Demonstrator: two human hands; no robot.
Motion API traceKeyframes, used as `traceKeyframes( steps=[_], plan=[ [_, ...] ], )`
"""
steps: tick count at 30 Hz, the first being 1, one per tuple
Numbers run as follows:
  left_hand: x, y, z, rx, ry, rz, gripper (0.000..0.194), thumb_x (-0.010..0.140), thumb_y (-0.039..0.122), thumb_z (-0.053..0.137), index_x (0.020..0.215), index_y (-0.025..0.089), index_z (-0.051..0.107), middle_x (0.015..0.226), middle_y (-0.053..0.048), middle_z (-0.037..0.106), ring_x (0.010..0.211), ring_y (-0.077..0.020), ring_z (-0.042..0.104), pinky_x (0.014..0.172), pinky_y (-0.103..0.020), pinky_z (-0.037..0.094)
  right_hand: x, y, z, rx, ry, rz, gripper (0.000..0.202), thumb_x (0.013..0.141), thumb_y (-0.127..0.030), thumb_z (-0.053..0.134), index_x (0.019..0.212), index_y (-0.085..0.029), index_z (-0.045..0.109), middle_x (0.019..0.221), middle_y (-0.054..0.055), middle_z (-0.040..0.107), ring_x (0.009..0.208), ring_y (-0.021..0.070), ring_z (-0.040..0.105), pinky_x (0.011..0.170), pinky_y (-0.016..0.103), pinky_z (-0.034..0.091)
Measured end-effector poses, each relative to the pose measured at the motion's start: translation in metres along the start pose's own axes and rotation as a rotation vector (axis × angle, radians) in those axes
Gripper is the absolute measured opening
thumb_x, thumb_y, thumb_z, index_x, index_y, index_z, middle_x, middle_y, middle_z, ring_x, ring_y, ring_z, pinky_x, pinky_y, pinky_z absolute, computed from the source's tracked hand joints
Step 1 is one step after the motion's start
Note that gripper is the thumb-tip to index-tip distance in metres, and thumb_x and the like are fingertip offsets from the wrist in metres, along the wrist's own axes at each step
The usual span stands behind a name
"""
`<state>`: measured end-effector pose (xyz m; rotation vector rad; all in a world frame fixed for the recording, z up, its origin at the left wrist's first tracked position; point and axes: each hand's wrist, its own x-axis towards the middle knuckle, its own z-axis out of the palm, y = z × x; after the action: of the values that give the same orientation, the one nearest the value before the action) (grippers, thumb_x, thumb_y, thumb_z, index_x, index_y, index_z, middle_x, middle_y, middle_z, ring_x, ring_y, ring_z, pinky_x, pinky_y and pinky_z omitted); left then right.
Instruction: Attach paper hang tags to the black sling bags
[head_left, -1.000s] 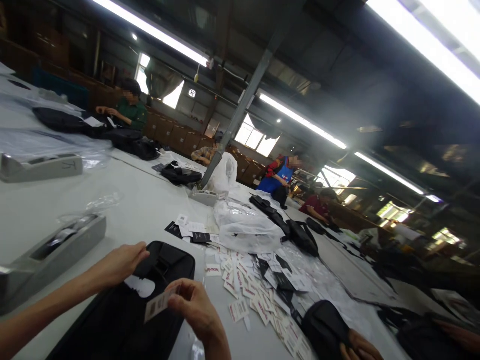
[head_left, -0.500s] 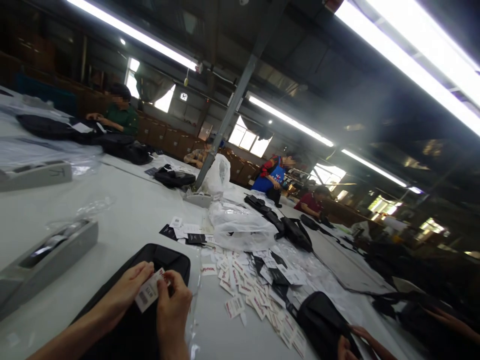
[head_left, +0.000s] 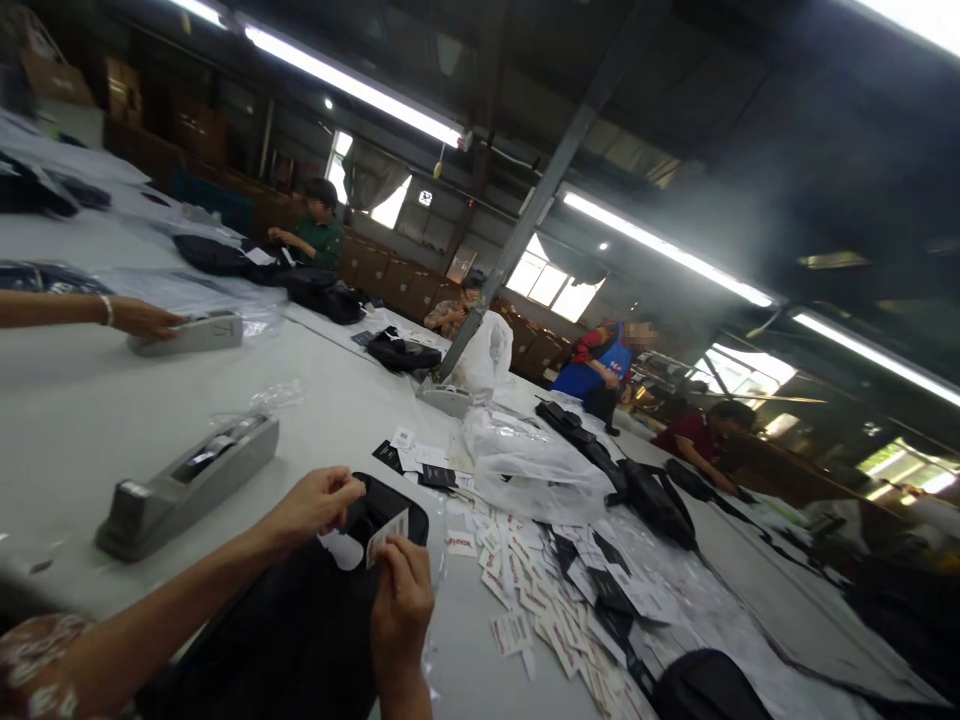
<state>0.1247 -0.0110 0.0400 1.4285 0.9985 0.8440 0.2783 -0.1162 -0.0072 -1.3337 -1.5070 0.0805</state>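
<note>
To do this bit well, we should hold the small tag point(head_left: 386, 537) by its edge, so our fingers do not bend it or hide its print. It seems best to go slowly, keep both hands low over the black bag point(head_left: 281, 630), and use just the fingertips, as the tag looks thin. Our right hand point(head_left: 403, 590) is nearly closed, with the tag pinched between thumb and finger. Our left hand point(head_left: 322, 503) is curled, with its fingertips close together over the bag's far end. We cannot tell if it holds something thin. The tag is up over that far end, just right of a white piece point(head_left: 343, 551) that shows against the bag. The bag lies on the bench point(head_left: 330, 425), with loose tags point(head_left: 544, 620) to its right and a grey tape holder point(head_left: 165, 505) to its left
</note>
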Motion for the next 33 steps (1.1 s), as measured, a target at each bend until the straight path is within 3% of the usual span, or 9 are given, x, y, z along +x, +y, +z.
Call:
traceKeyframes(
  steps=[3,6,8,14,18,22,33],
  plan=[
    [0.001,0.000,0.011,-0.258,-0.111,-0.083,0.039,0.072,0.054,0.058,0.066,0.016,0.052,0.052,0.003,0.054,0.044,-0.0085,0.045,0.046,-0.020,0.033,0.013,-0.011,0.009,0.188,-0.128,0.064,0.019,0.089,-0.023,0.047,0.086,-0.022,0.066,0.091,0.005,0.067,0.084,0.0172,0.061,0.076,0.029,0.048],
    [0.002,-0.007,0.015,-0.372,-0.135,-0.092,0.042,0.071,0.055,0.062,0.066,0.015,0.053,0.057,0.001,0.056,0.050,-0.0089,0.050,0.051,-0.021,0.039,0.021,-0.015,0.015,0.371,-0.205,0.287,0.017,0.087,-0.031,0.050,0.087,-0.020,0.063,0.066,0.000,0.064,0.055,0.0131,0.057,0.054,0.023,0.046],
    [0.001,-0.013,0.012,-0.418,-0.152,-0.076,0.040,0.069,0.052,0.065,0.071,0.014,0.056,0.065,-0.001,0.060,0.056,-0.0101,0.054,0.058,-0.023,0.044,0.022,-0.012,0.016,0.437,-0.214,0.397,0.017,0.085,-0.034,0.054,0.085,-0.019,0.062,0.056,-0.003,0.060,0.047,0.0121,0.054,0.048,0.021,0.042],
    [0.000,-0.026,0.001,-0.403,-0.072,-0.066,0.038,0.066,0.042,0.070,0.089,0.015,0.058,0.069,0.000,0.063,0.059,-0.0116,0.057,0.058,-0.024,0.046,0.024,-0.005,0.012,0.472,-0.198,0.510,0.026,0.080,-0.033,0.059,0.100,-0.017,0.061,0.071,0.001,0.068,0.064,0.0160,0.064,0.065,0.026,0.050],
    [-0.001,-0.027,0.001,-0.231,-0.149,-0.030,0.034,0.069,0.044,0.065,0.081,0.013,0.063,0.056,0.003,0.055,0.049,-0.0093,0.048,0.048,-0.021,0.037,0.027,-0.007,0.012,0.401,-0.193,0.500,0.019,0.080,-0.034,0.059,0.075,-0.017,0.066,0.066,0.002,0.066,0.064,0.0157,0.061,0.063,0.024,0.047],
    [-0.006,-0.025,0.006,-0.053,-0.187,0.025,0.030,0.072,0.043,0.059,0.074,0.014,0.062,0.058,0.005,0.052,0.048,-0.0077,0.039,0.044,-0.020,0.027,0.031,-0.010,0.015,0.358,-0.137,0.483,0.019,0.080,-0.034,0.060,0.078,-0.017,0.069,0.069,0.002,0.067,0.066,0.0158,0.060,0.065,0.024,0.047],
    [-0.002,-0.045,0.011,0.074,-0.218,0.040,0.033,0.074,0.045,0.054,0.074,0.013,0.060,0.055,0.005,0.048,0.045,-0.0081,0.039,0.042,-0.020,0.028,0.027,-0.009,0.019,0.195,-0.213,0.377,0.014,0.080,-0.031,0.061,0.080,-0.022,0.071,0.075,0.000,0.069,0.071,0.0159,0.062,0.067,0.023,0.046]
  ],
)
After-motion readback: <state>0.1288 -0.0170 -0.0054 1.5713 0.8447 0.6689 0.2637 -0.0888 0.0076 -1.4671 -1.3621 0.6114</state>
